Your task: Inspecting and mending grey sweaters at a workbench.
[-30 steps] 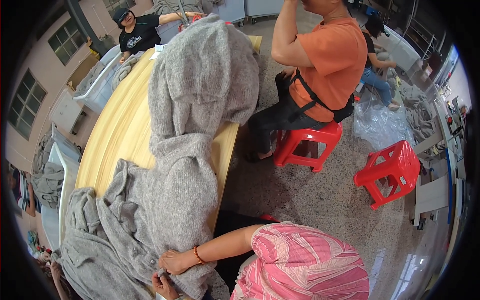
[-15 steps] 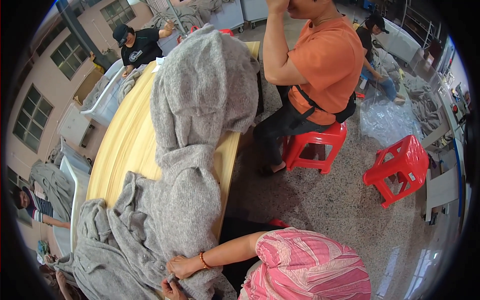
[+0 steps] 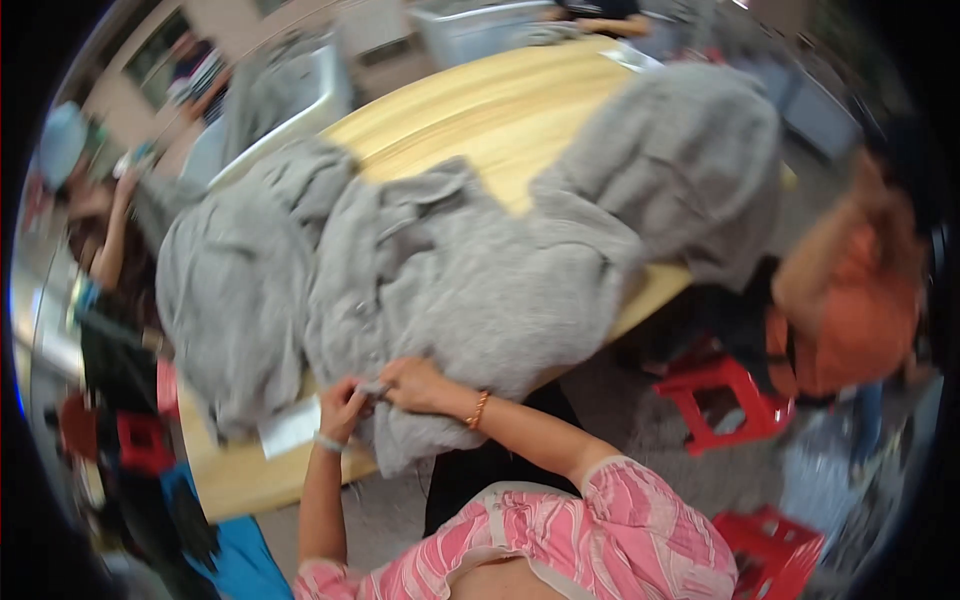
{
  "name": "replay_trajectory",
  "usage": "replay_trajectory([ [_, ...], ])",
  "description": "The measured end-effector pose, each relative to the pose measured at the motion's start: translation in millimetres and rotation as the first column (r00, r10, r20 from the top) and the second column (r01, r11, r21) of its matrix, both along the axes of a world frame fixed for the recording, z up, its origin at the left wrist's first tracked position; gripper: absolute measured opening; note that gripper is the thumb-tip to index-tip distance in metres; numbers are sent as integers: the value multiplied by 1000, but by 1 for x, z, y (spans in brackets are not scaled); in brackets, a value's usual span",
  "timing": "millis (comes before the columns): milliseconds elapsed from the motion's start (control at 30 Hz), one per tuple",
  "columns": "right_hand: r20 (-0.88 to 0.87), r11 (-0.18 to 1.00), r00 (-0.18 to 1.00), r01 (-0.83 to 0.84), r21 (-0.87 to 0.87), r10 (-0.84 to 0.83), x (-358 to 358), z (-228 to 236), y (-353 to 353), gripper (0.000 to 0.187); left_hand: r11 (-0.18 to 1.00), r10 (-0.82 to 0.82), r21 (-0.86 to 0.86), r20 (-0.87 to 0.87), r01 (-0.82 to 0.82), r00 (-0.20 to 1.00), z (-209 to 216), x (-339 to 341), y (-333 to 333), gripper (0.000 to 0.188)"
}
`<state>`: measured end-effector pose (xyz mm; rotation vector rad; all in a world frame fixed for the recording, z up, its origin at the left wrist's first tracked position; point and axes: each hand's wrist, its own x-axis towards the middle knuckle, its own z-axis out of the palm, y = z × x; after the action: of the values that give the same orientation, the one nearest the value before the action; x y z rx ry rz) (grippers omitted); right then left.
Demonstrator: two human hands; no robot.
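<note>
Closest to us, our left hand (image 3: 345, 405) and right hand (image 3: 420, 383) meet at the near hem of a big grey knit garment (image 3: 450, 270). Both are pinched shut on the fabric right where the edge hangs over the front of the bench (image 3: 470, 110), fingertips nearly touching each other. There's a beaded bracelet (image 3: 478, 409) on our right wrist, and our pink patterned sleeve (image 3: 560, 530) fills the bottom of the view.

Just left of our left hand a small white paper tag (image 3: 290, 428) lies on the wood. The garment sprawls across most of the pale wooden top, bunched in thick folds, with another grey heap (image 3: 690, 160) farther right.

Off to the right sits a person in orange (image 3: 850, 310) on a red plastic stool (image 3: 725, 400); another red stool (image 3: 775, 545) stands nearer. It's all pretty blurry.
</note>
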<state>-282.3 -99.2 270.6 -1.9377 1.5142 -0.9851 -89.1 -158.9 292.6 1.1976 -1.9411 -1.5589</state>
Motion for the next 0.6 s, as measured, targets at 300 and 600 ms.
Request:
replay_trajectory([
  [300, 125, 998, 990, -67, 8, 66, 9, 5, 5, 17, 992, 40, 121, -130, -25, 991, -4, 19, 11, 9],
  [600, 173, 983, 984, -80, 168, 51, -4, 17, 6, 23, 992, 128, 24, -162, -126, 978, -3, 2, 21, 8],
])
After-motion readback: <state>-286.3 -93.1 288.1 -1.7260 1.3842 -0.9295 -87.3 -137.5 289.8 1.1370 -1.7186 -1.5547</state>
